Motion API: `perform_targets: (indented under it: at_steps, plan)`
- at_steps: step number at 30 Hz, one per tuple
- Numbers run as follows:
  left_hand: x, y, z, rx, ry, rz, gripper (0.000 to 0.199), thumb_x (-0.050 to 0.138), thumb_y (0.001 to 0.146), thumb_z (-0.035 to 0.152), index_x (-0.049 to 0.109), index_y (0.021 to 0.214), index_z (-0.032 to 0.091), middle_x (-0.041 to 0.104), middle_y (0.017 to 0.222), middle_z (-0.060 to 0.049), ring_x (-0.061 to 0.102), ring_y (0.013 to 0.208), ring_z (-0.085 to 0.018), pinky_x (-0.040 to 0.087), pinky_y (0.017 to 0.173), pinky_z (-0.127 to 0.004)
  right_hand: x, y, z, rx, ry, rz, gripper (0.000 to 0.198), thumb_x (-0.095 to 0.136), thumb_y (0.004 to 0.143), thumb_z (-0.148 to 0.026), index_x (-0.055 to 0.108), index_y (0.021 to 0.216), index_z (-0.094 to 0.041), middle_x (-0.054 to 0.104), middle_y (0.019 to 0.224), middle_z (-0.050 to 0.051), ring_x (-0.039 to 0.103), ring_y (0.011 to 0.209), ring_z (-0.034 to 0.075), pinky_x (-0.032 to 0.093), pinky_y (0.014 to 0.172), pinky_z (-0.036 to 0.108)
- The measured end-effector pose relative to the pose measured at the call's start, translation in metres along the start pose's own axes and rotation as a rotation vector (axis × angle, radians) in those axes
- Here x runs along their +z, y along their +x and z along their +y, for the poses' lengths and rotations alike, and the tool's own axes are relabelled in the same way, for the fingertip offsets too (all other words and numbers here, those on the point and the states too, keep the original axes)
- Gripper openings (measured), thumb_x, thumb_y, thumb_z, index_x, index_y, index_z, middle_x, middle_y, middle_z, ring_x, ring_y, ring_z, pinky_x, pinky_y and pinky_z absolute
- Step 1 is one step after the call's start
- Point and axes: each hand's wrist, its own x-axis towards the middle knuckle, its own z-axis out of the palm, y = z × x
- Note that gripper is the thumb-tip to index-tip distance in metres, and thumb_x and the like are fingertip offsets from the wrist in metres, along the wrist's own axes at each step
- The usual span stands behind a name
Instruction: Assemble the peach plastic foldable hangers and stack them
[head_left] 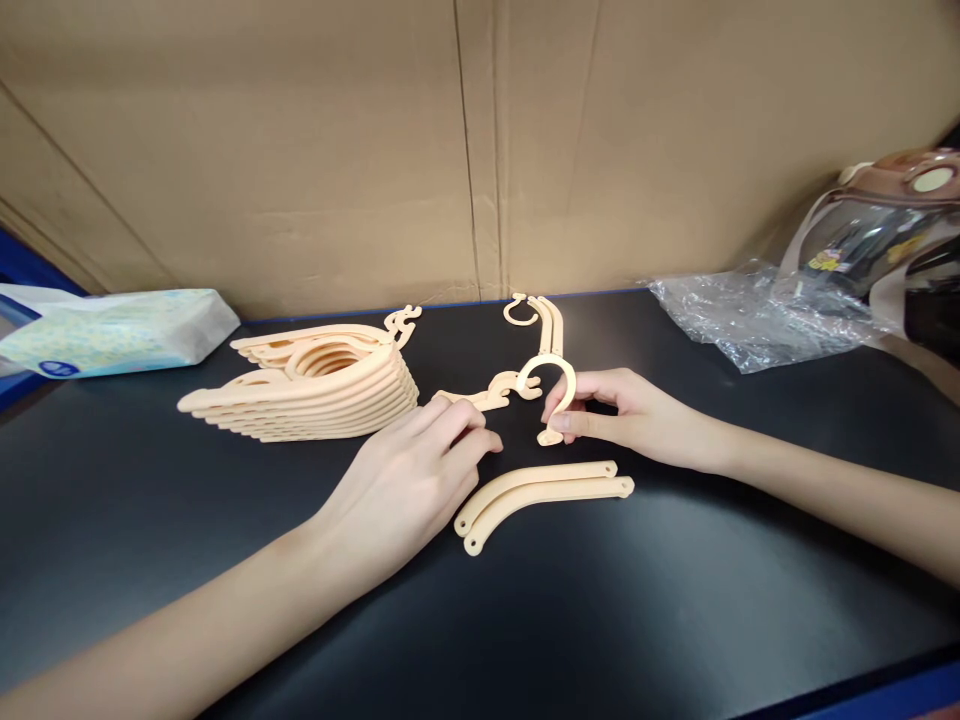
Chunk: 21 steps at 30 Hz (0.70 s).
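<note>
My right hand [619, 415] pinches a cream plastic hanger hook [568, 375] between thumb and fingers, its curve upward and its flat end down. My left hand [409, 470] is palm down with fingers loosely bent, just in front of a cream notched hanger piece [491, 393]. Its thumb is mostly hidden, and whether the fingertips touch that piece I cannot tell. Two curved hanger arms [551, 490] with holed ends lie side by side on the black table between the hands.
A stack of cream folding hangers [337, 400] stands to the left, with small notched pieces [403, 322] behind. Further back lie another hook [520, 312] and curved arms [551, 325]. A tissue pack [127, 330], crumpled clear plastic [765, 310] and a strapped bottle [877, 230] flank the table.
</note>
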Motion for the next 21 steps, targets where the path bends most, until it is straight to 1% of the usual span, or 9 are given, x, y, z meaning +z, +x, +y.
perform_targets:
  at_steps: [2, 8, 12, 14, 17, 19, 21]
  plan:
    - [0.000, 0.000, 0.000, 0.000, 0.000, -0.011, 0.026, 0.041, 0.095, 0.006, 0.066, 0.095, 0.013, 0.062, 0.090, -0.006, 0.055, 0.081, -0.019, 0.043, 0.067, -0.028, 0.000, 0.000, 0.000, -0.004, -0.002, -0.001, 0.025, 0.061, 0.088, -0.043, 0.064, 0.087, -0.019, 0.061, 0.078, -0.001, 0.053, 0.070, 0.012, 0.043, 0.065, 0.027]
    - [0.006, 0.000, -0.002, 0.034, -0.031, 0.023, 0.029, 0.037, 0.100, 0.011, 0.063, 0.089, 0.015, 0.063, 0.086, -0.004, 0.054, 0.079, -0.018, 0.041, 0.068, -0.029, 0.000, 0.000, 0.000, -0.013, 0.018, -0.010, 0.024, 0.061, 0.090, -0.042, 0.063, 0.086, -0.018, 0.061, 0.077, -0.002, 0.052, 0.070, 0.011, 0.043, 0.067, 0.026]
    - [0.004, 0.000, -0.002, 0.027, -0.045, 0.019, 0.029, 0.038, 0.099, 0.010, 0.065, 0.092, 0.015, 0.064, 0.086, -0.004, 0.054, 0.080, -0.018, 0.041, 0.069, -0.029, 0.000, 0.000, 0.000, -0.012, 0.012, -0.011, 0.025, 0.061, 0.089, -0.043, 0.063, 0.086, -0.018, 0.061, 0.077, -0.002, 0.053, 0.070, 0.012, 0.043, 0.068, 0.026]
    - [0.000, 0.000, 0.000, -0.017, -0.069, 0.017, 0.026, 0.040, 0.096, 0.009, 0.066, 0.096, 0.014, 0.064, 0.088, -0.004, 0.055, 0.082, -0.018, 0.042, 0.070, -0.029, 0.000, 0.000, 0.000, -0.007, 0.006, -0.006, 0.024, 0.062, 0.089, -0.043, 0.063, 0.087, -0.019, 0.062, 0.078, -0.001, 0.053, 0.071, 0.012, 0.043, 0.068, 0.027]
    - [-0.007, 0.001, 0.004, -0.141, -0.154, 0.002, 0.022, 0.046, 0.093, 0.010, 0.066, 0.097, 0.015, 0.064, 0.089, -0.002, 0.055, 0.081, -0.016, 0.042, 0.068, -0.027, -0.001, -0.001, 0.001, -0.004, 0.012, -0.005, 0.023, 0.062, 0.089, -0.041, 0.064, 0.086, -0.018, 0.063, 0.079, -0.001, 0.054, 0.072, 0.012, 0.044, 0.069, 0.027]
    - [-0.012, 0.004, 0.008, -0.212, -0.225, -0.024, 0.020, 0.047, 0.091, 0.010, 0.066, 0.094, 0.017, 0.062, 0.084, 0.000, 0.055, 0.077, -0.014, 0.042, 0.065, -0.026, -0.001, -0.001, 0.001, -0.008, 0.026, -0.011, 0.022, 0.062, 0.089, -0.040, 0.064, 0.086, -0.018, 0.064, 0.080, -0.001, 0.055, 0.073, 0.012, 0.044, 0.070, 0.027]
    - [-0.016, 0.006, 0.011, -0.259, -0.292, -0.063, 0.020, 0.047, 0.090, 0.010, 0.065, 0.093, 0.019, 0.058, 0.075, 0.002, 0.054, 0.070, -0.012, 0.041, 0.060, -0.024, -0.002, 0.000, 0.002, -0.016, 0.039, -0.018, 0.021, 0.062, 0.089, -0.040, 0.064, 0.086, -0.019, 0.064, 0.079, -0.001, 0.056, 0.072, 0.012, 0.045, 0.070, 0.027]
